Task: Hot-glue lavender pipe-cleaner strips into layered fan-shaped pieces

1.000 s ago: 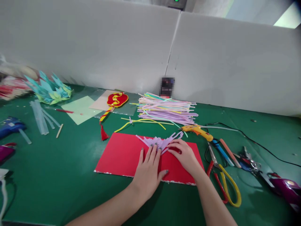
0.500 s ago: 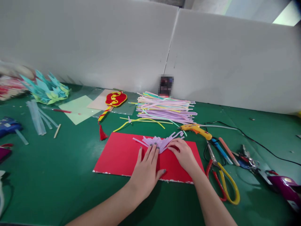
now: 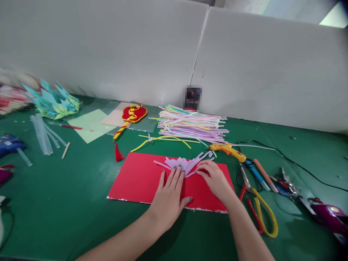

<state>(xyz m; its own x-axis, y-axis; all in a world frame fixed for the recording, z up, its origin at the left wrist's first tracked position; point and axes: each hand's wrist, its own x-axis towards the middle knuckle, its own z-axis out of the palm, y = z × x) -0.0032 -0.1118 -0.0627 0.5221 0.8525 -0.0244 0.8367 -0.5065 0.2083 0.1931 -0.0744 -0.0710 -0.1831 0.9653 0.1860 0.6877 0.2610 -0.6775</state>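
Purple pipe cleaners (image 3: 178, 162) lie in a fan-like, layered shape near the far edge of a red board (image 3: 138, 177). My left hand (image 3: 170, 197) lies with its fingers stretched out, the fingertips pressing the fan's lower middle. To its right, my right hand (image 3: 213, 177) pinches the end of a purple pipe cleaner that reaches out from the fan. The rest of that pipe cleaner runs to the left hand's fingertips. Behind the board, a pile of pastel pipe cleaners (image 3: 191, 125) lies on the green table.
A yellow glue gun (image 3: 228, 150), red-and-yellow-handled scissors (image 3: 258, 203) and a purple tool (image 3: 330, 214) lie on the right. Leftward are a red-and-yellow fan ornament (image 3: 133, 114), clear glue sticks (image 3: 42, 136), a blue glue gun (image 3: 9, 145) and a turquoise folded-paper piece (image 3: 56, 101).
My right hand has moved slightly right and down, drawing the pinched pipe cleaner's end lower, away from the fan. My left hand stays in place.
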